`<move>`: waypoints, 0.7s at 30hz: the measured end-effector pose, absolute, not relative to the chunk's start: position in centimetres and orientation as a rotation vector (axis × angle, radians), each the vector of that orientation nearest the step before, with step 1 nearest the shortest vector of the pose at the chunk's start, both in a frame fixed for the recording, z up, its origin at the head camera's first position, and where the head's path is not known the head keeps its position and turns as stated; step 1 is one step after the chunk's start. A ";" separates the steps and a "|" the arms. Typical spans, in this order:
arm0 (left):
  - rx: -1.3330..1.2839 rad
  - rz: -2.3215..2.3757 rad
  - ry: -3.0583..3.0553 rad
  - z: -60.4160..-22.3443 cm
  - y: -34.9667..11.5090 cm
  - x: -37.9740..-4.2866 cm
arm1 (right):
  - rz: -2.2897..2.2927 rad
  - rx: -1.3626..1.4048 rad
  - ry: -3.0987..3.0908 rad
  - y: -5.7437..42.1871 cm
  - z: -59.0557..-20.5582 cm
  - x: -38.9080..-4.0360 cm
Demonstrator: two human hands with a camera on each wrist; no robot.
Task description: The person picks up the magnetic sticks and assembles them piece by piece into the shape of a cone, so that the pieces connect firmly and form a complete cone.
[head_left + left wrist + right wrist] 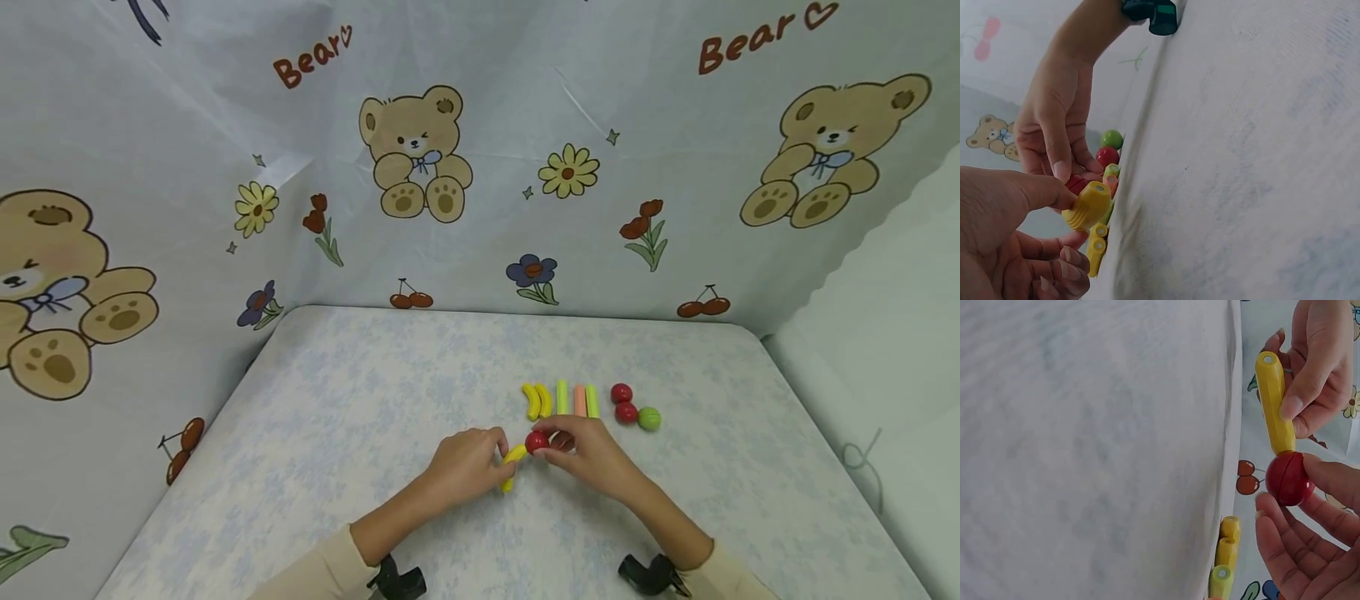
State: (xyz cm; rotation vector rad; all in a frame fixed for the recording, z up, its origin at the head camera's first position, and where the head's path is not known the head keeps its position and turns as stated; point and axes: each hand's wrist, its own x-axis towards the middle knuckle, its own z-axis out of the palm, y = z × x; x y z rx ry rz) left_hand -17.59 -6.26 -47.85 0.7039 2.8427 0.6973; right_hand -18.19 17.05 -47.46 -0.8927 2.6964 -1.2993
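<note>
Between finger and thumb my left hand [467,463] pinches a curved yellow stick [1274,403] shaped like a banana, with a small silvery dot on its end. My right hand [588,454] grips a glossy red ball [1289,479] with a seam line round it. In the right wrist view one end of the yellow stick meets the ball. Both pieces are held over the near middle of the table. From the left wrist view the stick [1089,205] points its dotted end at the camera, and the red ball is mostly hidden behind it.
Beyond the hands lie two curved yellow sticks [537,401], light green sticks [562,397] and a salmon stick [580,401]. Right of them sit two red balls [622,393] and a ridged green ball [649,418]. A bear-printed cloth [480,167] hangs behind the table [360,375].
</note>
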 end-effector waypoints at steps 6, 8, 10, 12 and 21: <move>0.718 0.698 2.838 -48.4 -6.4 -17.5 | -1.248 -0.799 2.607 16.8 -47.7 -18.7; 0.727 0.687 2.843 -48.7 -6.4 -17.4 | -1.239 -0.778 2.580 16.7 -47.7 -18.9; 0.726 0.680 2.844 -49.0 -6.5 -17.5 | -1.230 -0.768 2.564 16.5 -47.8 -19.0; 0.720 0.673 2.838 -49.3 -6.5 -17.5 | -1.221 -0.777 2.554 16.4 -47.9 -19.2; 0.768 0.649 2.836 -49.9 -6.8 -17.8 | -1.219 -0.764 2.549 15.8 -48.0 -19.8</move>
